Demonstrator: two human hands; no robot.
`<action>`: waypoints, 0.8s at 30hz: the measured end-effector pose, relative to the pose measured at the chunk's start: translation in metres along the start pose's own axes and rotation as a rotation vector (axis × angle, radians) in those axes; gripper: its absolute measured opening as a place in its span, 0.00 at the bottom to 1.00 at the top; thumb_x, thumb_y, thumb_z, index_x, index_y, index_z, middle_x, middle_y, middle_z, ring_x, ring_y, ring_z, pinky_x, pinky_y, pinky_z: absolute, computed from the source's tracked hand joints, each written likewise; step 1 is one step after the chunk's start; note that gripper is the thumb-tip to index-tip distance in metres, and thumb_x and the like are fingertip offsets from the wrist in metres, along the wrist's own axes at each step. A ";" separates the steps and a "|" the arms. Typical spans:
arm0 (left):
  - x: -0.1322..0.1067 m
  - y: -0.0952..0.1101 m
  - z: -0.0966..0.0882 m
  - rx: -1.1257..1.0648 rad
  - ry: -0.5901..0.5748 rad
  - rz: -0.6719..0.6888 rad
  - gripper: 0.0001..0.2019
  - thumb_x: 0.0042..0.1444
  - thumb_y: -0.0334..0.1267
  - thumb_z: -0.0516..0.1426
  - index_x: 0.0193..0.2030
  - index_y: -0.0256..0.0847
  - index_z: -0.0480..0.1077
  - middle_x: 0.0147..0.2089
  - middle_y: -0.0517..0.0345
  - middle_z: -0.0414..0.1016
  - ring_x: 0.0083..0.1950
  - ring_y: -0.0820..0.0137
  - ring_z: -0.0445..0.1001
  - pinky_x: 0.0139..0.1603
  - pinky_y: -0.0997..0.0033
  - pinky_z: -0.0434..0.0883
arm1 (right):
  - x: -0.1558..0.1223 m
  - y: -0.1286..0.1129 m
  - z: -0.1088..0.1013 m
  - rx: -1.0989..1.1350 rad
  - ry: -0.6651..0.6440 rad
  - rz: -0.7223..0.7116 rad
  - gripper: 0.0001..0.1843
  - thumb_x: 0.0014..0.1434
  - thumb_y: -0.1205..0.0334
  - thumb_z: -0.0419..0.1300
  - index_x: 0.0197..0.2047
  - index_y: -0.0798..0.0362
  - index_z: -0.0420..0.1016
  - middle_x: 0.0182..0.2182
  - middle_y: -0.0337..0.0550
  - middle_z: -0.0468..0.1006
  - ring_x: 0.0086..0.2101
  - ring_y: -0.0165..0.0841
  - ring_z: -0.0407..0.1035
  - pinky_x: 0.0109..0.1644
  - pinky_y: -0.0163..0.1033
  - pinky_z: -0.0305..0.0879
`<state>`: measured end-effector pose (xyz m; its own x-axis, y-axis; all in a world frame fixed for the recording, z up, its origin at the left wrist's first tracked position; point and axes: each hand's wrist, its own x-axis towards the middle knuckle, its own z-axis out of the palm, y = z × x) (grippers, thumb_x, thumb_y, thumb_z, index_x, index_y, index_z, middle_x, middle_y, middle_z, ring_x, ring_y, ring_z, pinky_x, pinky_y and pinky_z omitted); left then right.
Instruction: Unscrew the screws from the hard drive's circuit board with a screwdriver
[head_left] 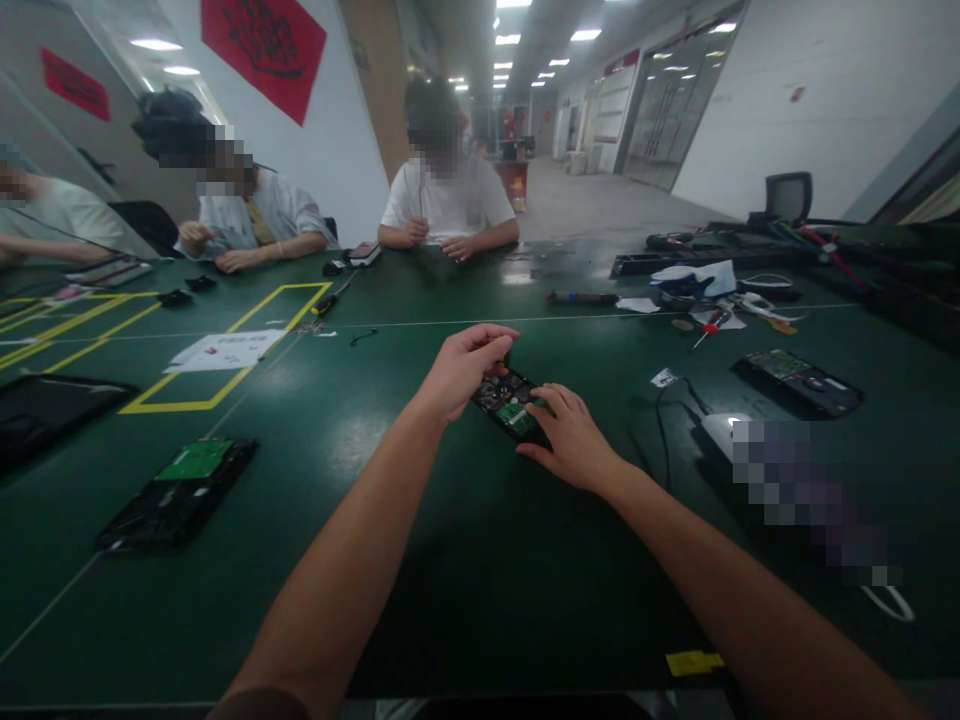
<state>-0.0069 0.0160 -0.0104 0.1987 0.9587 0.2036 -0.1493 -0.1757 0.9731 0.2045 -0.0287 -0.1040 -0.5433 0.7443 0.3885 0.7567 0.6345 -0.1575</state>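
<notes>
Broadly, a glossy dark-green table fills the foreground, ruled with thin pale lines. Far left lies a flat black panel; next, an opened black casing with a smooth green board. Beyond, yellow tape frames creased white paper, and three people sit along the table under red wall hangings. Mid-table, the left hand pinches a small dark object, too hidden to identify, above an opened black device; the right hand, fingers loosely spread, touches the device's right side without grasping it. Rightward come a thin black cable, a long, mostly blurred object, a red-handled screwdriver and another opened casing, with glass doors behind.
</notes>
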 end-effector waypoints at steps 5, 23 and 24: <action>-0.003 0.006 -0.001 -0.121 -0.044 -0.068 0.07 0.60 0.36 0.62 0.43 0.41 0.79 0.41 0.53 0.75 0.43 0.69 0.73 0.42 0.68 0.75 | 0.003 0.012 -0.002 0.132 -0.043 -0.081 0.26 0.63 0.54 0.68 0.61 0.53 0.72 0.58 0.56 0.73 0.60 0.49 0.67 0.65 0.60 0.65; -0.001 0.002 -0.002 -0.017 0.093 -0.032 0.13 0.55 0.46 0.66 0.41 0.39 0.78 0.44 0.52 0.78 0.42 0.69 0.75 0.31 0.76 0.71 | 0.006 0.002 0.001 0.002 -0.069 -0.027 0.18 0.67 0.61 0.63 0.59 0.54 0.74 0.59 0.56 0.73 0.59 0.50 0.67 0.62 0.60 0.68; -0.001 0.003 -0.002 -0.046 0.088 -0.044 0.12 0.56 0.45 0.66 0.41 0.39 0.77 0.43 0.52 0.79 0.42 0.68 0.76 0.32 0.74 0.72 | 0.006 0.004 0.001 0.014 -0.067 -0.034 0.18 0.67 0.63 0.63 0.59 0.53 0.74 0.59 0.55 0.73 0.59 0.49 0.67 0.62 0.60 0.68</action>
<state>-0.0090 0.0149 -0.0083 0.1209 0.9816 0.1481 -0.1865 -0.1241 0.9746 0.2043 -0.0216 -0.1035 -0.5921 0.7344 0.3319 0.7324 0.6621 -0.1585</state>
